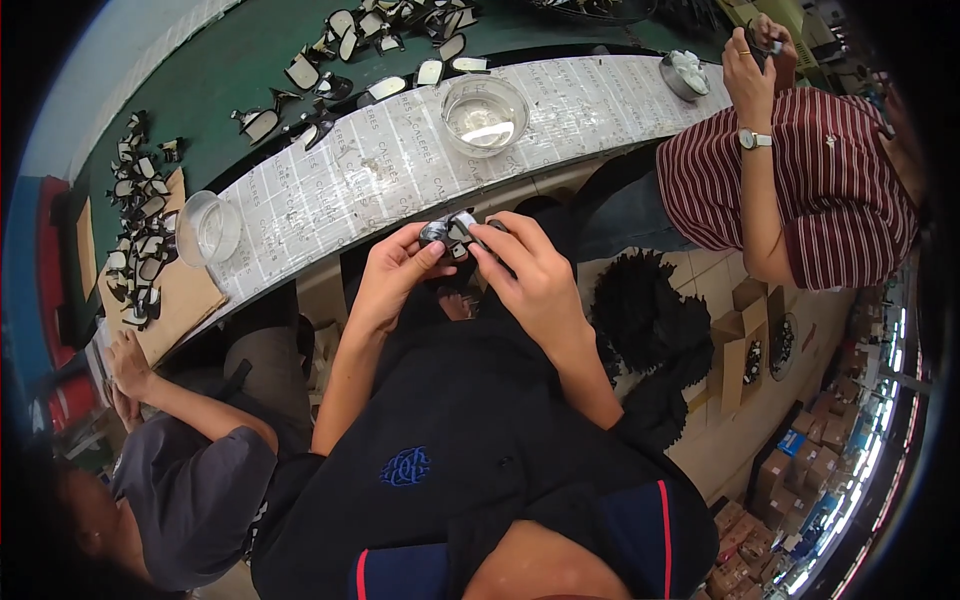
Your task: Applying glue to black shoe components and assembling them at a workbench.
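Both hands meet in front of my chest, near the table's edge, around a small glossy black shoe part (434, 233) with pale patches. My left hand (390, 275) pinches its left side between thumb and fingers. At its right side my right hand (532, 275) has thumb and fingertips closed on a small whitish piece (464, 222), which seems to touch the black part. Whether that piece is a cloth or belongs to the shoe part, I cannot tell. My fingers hide much of the shoe part.
Across the table's printed grey covering (370, 165) stand clear round bowls (485, 117) (208, 229). Similar black parts (345, 40) with pale faces lie on the green surface beyond. Co-workers sit on both sides, one with hands (755, 65) near a bowl of white wads (686, 75). Black material (650, 320) lies right.
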`<state>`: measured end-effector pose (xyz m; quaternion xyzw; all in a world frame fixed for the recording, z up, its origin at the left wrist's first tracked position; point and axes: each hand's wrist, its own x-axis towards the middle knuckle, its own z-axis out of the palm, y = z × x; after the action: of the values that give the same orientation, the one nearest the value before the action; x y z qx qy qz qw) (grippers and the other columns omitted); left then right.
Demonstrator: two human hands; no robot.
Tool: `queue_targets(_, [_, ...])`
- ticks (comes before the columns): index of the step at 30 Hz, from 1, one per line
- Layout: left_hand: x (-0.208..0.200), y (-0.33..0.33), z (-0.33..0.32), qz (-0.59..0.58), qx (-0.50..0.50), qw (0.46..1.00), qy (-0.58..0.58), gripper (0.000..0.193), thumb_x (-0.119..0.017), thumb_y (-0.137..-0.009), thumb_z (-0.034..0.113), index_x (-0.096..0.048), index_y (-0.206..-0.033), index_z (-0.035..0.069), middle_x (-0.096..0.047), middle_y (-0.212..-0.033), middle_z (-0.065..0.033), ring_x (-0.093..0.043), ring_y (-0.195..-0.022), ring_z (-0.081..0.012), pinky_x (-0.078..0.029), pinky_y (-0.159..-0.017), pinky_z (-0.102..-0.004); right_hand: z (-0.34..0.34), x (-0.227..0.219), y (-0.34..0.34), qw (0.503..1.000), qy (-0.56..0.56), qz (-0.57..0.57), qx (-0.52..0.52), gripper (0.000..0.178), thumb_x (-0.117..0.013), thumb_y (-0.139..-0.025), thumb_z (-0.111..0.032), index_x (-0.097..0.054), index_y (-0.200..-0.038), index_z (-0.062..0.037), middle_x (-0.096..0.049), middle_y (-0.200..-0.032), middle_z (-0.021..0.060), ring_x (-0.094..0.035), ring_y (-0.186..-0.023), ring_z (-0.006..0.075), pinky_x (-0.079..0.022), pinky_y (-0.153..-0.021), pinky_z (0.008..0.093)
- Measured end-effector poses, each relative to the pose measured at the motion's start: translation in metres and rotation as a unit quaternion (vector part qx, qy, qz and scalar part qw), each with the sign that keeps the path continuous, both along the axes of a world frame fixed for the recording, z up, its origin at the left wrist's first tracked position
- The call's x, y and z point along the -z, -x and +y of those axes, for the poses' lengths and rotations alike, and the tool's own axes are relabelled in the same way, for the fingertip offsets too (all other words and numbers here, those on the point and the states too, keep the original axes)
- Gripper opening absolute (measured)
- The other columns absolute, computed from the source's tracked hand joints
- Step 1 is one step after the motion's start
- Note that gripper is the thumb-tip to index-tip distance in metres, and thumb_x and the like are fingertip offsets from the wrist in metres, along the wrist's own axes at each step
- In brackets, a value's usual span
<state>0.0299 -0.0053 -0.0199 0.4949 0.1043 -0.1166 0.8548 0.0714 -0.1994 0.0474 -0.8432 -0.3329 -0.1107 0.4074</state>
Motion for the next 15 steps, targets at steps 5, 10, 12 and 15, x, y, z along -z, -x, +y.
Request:
queue_targets(5, [-0.0032,-0.0005,0.0014,0.008,0.006,1.000,0.004,0.032,-0.062,-0.100,0.013,-0.058,-0.127,-0.003,-0.069,-0.112,-0.0102,-0.069,-0.100,-0.0173,-0.058,-0.086,-0.0291,-0.0014,-0.0003,-0.0021,0.998,0.017,0.004,0.056,0.022,-0.071,-0.088,-0.009,-0.068,-0.109,-0.0021,-0.063,-0.108,0.0148,-0.069,-0.083,0.0315,-0.057,-0.070,0.0369])
queue_targets(10, [-0.0054,-0.0003,0.0018,0.013,0.007,1.000,0.018,0.033,-0.061,-0.101,0.015,-0.057,-0.128,-0.004,-0.069,-0.116,-0.0128,-0.070,-0.103,-0.0218,-0.058,-0.087,-0.0288,-0.0049,-0.0028,-0.0046,0.996,0.009,0.008,0.087,0.021,-0.072,-0.087,-0.007,-0.069,-0.108,-0.0018,-0.063,-0.106,0.0150,-0.068,-0.082,0.0313,-0.057,-0.068,0.0365])
queue_targets(12, [-0.0062,-0.0003,0.0020,0.022,0.003,0.999,0.042,0.035,-0.060,-0.102,0.017,-0.056,-0.129,-0.004,-0.068,-0.118,-0.0145,-0.070,-0.105,-0.0240,-0.059,-0.088,-0.0288,-0.0063,-0.0045,-0.0051,0.995,-0.009,0.025,0.091,0.022,-0.072,-0.087,-0.006,-0.069,-0.108,-0.0017,-0.064,-0.106,0.0149,-0.068,-0.082,0.0306,-0.057,-0.068,0.0360])
queue_targets(15, [-0.0037,0.0000,0.0046,0.023,0.008,0.998,0.051,0.036,-0.058,-0.103,0.018,-0.056,-0.131,-0.005,-0.068,-0.119,-0.0155,-0.070,-0.106,-0.0258,-0.060,-0.088,-0.0287,-0.0064,-0.0080,-0.0042,0.993,-0.030,0.047,0.103,0.022,-0.073,-0.086,-0.003,-0.070,-0.108,-0.0007,-0.065,-0.105,0.0130,-0.068,-0.082,0.0242,-0.058,-0.068,0.0319])
